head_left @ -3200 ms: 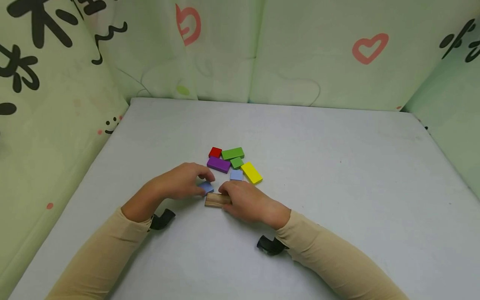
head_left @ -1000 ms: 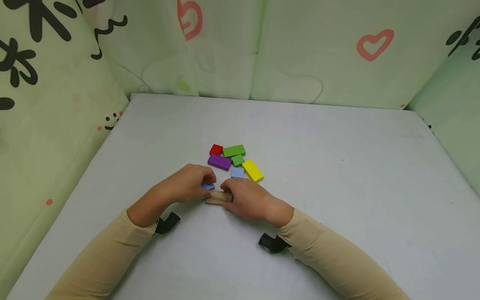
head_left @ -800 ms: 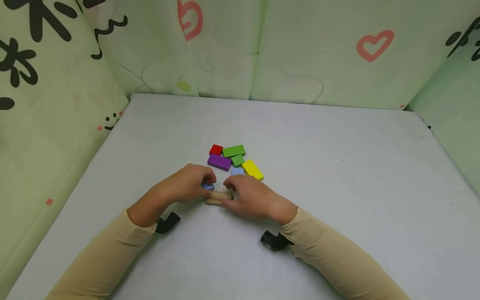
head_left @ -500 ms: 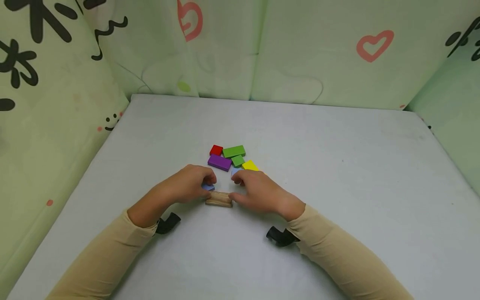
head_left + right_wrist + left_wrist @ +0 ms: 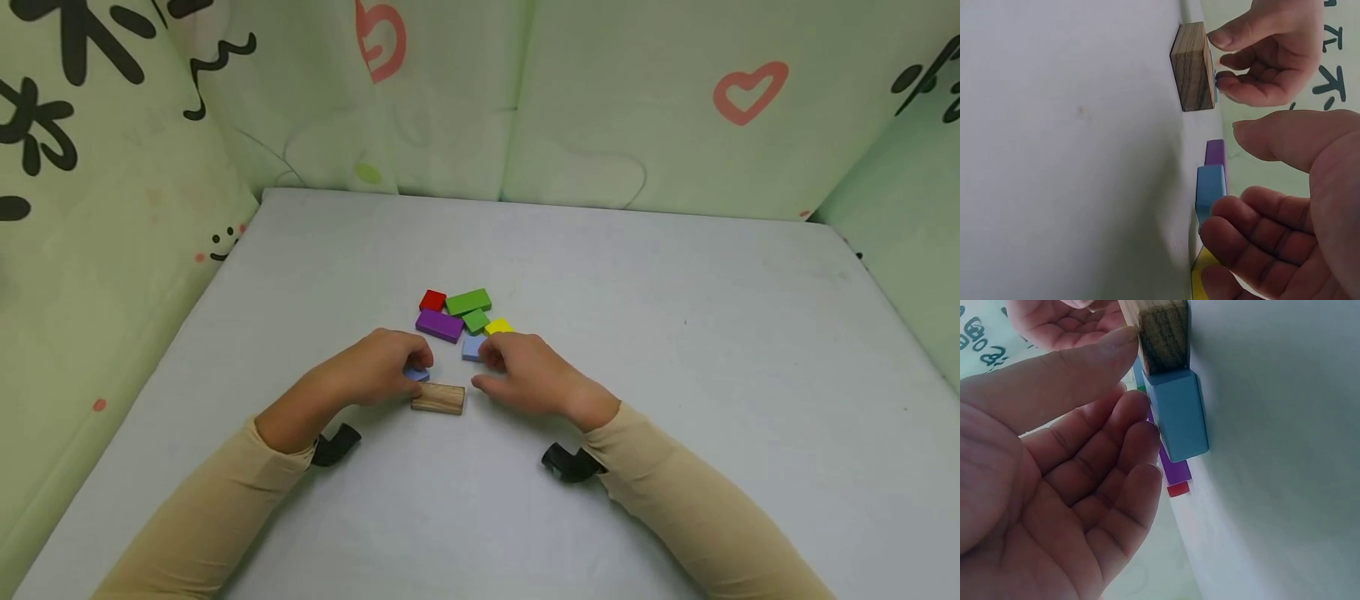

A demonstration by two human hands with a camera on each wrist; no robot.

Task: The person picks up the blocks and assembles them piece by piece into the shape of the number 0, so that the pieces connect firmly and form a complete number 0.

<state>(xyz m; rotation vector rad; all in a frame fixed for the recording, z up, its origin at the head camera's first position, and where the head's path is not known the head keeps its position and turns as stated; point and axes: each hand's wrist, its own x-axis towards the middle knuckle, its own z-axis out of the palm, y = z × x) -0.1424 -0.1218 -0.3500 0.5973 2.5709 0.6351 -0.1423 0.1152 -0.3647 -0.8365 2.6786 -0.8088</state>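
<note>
My left hand point(image 5: 375, 367) lies low over a small light blue block point(image 5: 417, 375), its fingers loosely bent. In the left wrist view the thumb touches the edge of a brown wood-grain block point(image 5: 1164, 337), and the fingertips lie along the near blue block point(image 5: 1179, 419). These two blocks meet at a corner. To the right, my right hand point(image 5: 536, 375) hovers with thumb and fingers apart, gripping nothing. Its fingertips overlap a second light blue block point(image 5: 472, 348) and partly cover a yellow block point(image 5: 498, 327); whether they touch is unclear.
Behind the hands lie a purple block point(image 5: 439, 325), a red block point(image 5: 432, 300), a long green block point(image 5: 468, 302) and a small green block point(image 5: 476, 321). They sit close together on the white table point(image 5: 675, 350). Printed green curtains point(image 5: 600, 100) enclose it.
My right hand has let go of the wood-grain block and moved right and away from me, towards the second blue and yellow blocks. Earlier, my left thumb shifted onto the wood-grain block.
</note>
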